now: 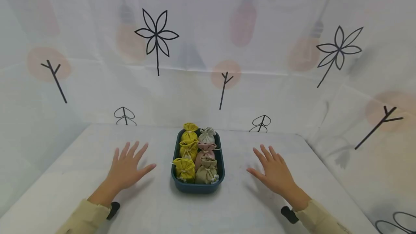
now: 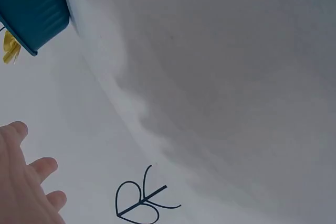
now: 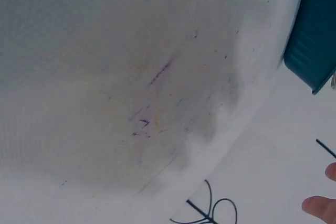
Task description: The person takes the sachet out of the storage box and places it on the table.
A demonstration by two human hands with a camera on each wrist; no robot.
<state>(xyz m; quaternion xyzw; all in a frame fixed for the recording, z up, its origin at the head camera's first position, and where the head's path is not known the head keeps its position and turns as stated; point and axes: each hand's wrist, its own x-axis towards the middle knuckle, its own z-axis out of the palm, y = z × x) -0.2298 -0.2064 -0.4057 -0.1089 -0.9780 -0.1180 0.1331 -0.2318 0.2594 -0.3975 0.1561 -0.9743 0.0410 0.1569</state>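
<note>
A dark teal plastic basket point(image 1: 198, 188) stands in the middle of the white table, holding several small drawstring pouches. Down its left side are yellow pouches point(image 1: 185, 169); on the right sit a whitish pouch point(image 1: 207, 136), a pink pouch point(image 1: 206, 151) and an olive-green pouch point(image 1: 206, 172). My left hand point(image 1: 127, 169) hovers to the left of the basket, fingers spread and holding nothing. To the right, my right hand point(image 1: 272, 170) is likewise spread and apart from the basket. Each wrist view catches only some fingertips and the basket's side wall.
Behind the table hangs a white cloth point(image 1: 195, 96) printed with line-drawn flowers and twigs, and it continues along both sides. Faint purple marks point(image 3: 160, 73) dot the tabletop near the right hand. Dark straps point(image 1: 113, 211) show at both wrists.
</note>
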